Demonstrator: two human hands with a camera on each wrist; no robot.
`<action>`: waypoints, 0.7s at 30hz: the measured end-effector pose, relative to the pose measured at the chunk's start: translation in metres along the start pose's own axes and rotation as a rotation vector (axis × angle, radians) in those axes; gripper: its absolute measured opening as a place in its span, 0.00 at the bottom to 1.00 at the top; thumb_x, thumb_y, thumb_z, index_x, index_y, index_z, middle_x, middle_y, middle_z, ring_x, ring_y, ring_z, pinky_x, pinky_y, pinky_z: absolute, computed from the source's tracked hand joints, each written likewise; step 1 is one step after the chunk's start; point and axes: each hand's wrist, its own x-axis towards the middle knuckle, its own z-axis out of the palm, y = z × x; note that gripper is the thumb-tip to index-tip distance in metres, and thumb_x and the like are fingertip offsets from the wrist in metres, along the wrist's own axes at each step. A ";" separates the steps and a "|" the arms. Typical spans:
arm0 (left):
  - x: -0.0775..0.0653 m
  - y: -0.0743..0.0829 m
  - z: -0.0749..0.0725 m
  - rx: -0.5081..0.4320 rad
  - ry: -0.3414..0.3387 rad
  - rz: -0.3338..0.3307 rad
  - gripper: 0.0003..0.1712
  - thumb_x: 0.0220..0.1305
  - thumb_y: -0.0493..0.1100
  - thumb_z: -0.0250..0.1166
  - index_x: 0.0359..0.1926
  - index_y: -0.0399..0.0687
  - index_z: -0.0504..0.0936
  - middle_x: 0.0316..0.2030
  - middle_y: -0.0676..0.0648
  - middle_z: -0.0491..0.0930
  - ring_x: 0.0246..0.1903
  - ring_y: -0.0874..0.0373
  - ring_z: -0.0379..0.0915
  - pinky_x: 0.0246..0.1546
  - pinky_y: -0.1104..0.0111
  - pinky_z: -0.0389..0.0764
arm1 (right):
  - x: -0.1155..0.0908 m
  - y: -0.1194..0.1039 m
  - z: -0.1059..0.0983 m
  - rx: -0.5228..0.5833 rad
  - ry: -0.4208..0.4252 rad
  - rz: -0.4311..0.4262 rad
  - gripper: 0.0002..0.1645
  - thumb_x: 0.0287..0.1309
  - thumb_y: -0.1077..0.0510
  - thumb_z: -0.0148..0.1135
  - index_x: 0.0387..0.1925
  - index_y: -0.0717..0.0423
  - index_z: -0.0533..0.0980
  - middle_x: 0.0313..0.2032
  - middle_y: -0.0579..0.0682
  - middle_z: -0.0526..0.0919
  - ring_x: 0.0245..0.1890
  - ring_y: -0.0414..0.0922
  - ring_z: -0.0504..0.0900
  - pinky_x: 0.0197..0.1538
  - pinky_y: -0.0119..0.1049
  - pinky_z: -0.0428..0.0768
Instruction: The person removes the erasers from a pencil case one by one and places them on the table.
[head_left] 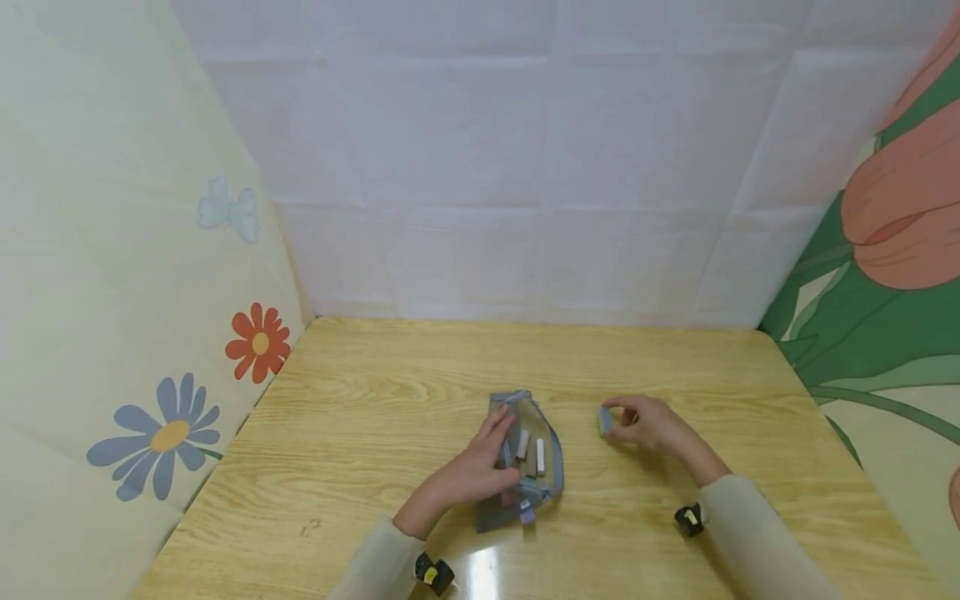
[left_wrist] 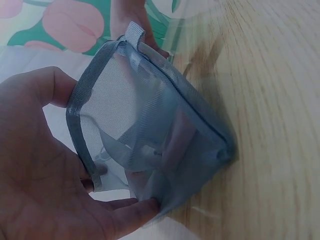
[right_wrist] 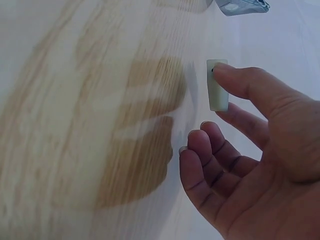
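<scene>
A grey-blue mesh pouch (head_left: 557, 467) with a zipper edge lies on the table, and several small blocks (head_left: 540, 457) show inside it. My left hand (head_left: 480, 467) holds the pouch at its left side. In the left wrist view the thumb is at the rim of the mesh pouch (left_wrist: 175, 125) and the fingers are under its lower side. To the right of the pouch, my right hand (head_left: 648, 425) pinches a small pale blue-green block (head_left: 604, 421) between thumb and index finger. The right wrist view shows this block (right_wrist: 217, 92) upright with a small dark mark; the other fingers curl loosely.
The wood-grain table (head_left: 390, 367) reaches back to a white cloth wall (head_left: 450, 167). Flower-printed cloths stand at the left (head_left: 112, 292) and right (head_left: 900, 333) sides. A bright light reflection lies near the front edge.
</scene>
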 end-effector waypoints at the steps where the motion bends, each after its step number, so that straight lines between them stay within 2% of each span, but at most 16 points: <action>1: 0.000 0.000 0.000 -0.002 -0.001 0.000 0.55 0.55 0.49 0.60 0.80 0.38 0.47 0.81 0.43 0.35 0.77 0.39 0.43 0.71 0.46 0.60 | 0.000 0.000 0.000 0.002 -0.003 0.005 0.34 0.56 0.56 0.73 0.64 0.59 0.76 0.36 0.51 0.78 0.34 0.46 0.75 0.34 0.38 0.75; 6: 0.000 -0.001 0.001 -0.006 0.007 0.002 0.55 0.54 0.49 0.61 0.80 0.38 0.47 0.81 0.43 0.36 0.77 0.40 0.43 0.71 0.46 0.60 | 0.002 0.000 -0.002 0.024 -0.019 0.034 0.35 0.56 0.56 0.73 0.65 0.58 0.75 0.37 0.52 0.77 0.33 0.46 0.74 0.32 0.38 0.75; 21: -0.001 -0.001 0.001 -0.007 0.013 -0.003 0.56 0.54 0.49 0.61 0.80 0.40 0.48 0.81 0.44 0.36 0.77 0.40 0.43 0.71 0.47 0.61 | 0.006 0.005 -0.002 -0.017 -0.027 0.051 0.35 0.55 0.55 0.74 0.64 0.60 0.75 0.35 0.51 0.76 0.32 0.45 0.72 0.32 0.37 0.73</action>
